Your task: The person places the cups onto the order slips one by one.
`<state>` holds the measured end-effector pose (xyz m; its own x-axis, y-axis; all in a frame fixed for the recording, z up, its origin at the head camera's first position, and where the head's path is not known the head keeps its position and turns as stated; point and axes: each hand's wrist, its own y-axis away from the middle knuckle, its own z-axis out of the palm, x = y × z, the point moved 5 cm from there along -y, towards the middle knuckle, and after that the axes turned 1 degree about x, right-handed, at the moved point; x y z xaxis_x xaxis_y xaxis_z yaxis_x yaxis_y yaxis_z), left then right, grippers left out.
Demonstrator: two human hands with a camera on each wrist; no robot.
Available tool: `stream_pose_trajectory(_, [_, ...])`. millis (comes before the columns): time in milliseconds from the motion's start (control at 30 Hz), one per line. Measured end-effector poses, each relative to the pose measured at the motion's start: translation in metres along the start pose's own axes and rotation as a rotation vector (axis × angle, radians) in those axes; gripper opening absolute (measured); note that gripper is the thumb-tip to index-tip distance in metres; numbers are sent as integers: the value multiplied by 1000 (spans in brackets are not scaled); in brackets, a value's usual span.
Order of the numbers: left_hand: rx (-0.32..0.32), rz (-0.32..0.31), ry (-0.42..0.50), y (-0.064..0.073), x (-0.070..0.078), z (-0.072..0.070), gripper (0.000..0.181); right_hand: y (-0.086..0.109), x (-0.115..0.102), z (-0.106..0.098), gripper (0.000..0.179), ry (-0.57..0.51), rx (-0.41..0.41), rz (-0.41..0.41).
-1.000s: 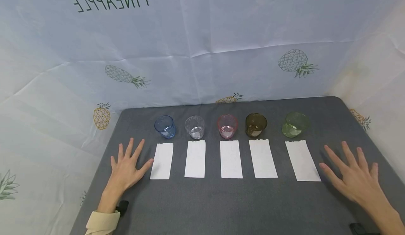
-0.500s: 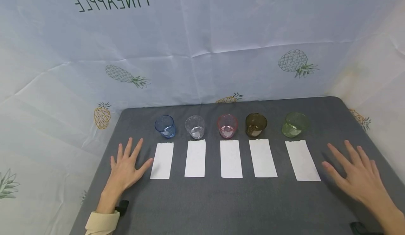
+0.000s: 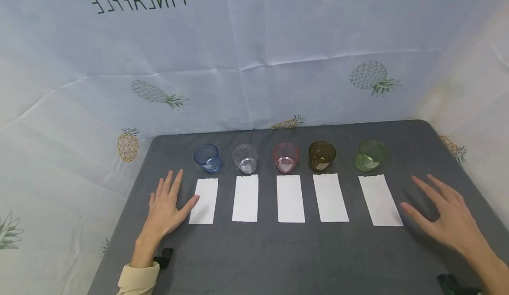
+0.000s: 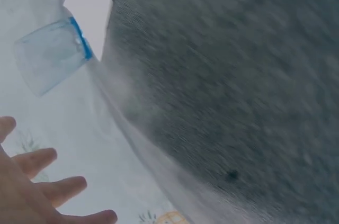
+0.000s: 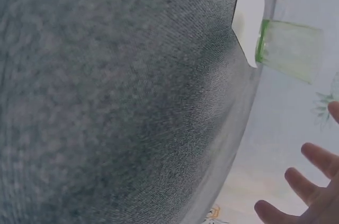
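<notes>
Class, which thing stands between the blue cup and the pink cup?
The clear cup stands between the blue cup and the pink cup, as the head view shows.

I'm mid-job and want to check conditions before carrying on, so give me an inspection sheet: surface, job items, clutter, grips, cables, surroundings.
Surface: gray table, rounded far corners.
Job items: five upright tumblers in a row, blue, clear, pink, brown, green; five white paper strips, one before each.
Clutter: nothing seen.
Grips: left grip and right grip, bare hands, fingers spread, holding nothing; left thumb overlaps the leftmost strip's edge in the head view, contact unclear.
Cables: nothing seen.
Surroundings: pineapple-print cloth behind and at both sides.
</notes>
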<state>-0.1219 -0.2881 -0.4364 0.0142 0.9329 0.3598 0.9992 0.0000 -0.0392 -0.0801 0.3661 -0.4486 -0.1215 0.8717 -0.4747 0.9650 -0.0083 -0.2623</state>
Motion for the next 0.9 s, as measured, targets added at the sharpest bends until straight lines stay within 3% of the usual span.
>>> stream_pose_trajectory(267, [32,47,70,-8,20,-5,94,-3,1,1,78,-135,-22,-31])
stream_pose_trajectory(600, [70,131,199,-28,58,-13,95,-9,5,10,79,-269,-110,-86])
stream_pose_trajectory(900, [59,189,336,-44,86,-12,92,-18,6,17,83,-326,-125,-222])
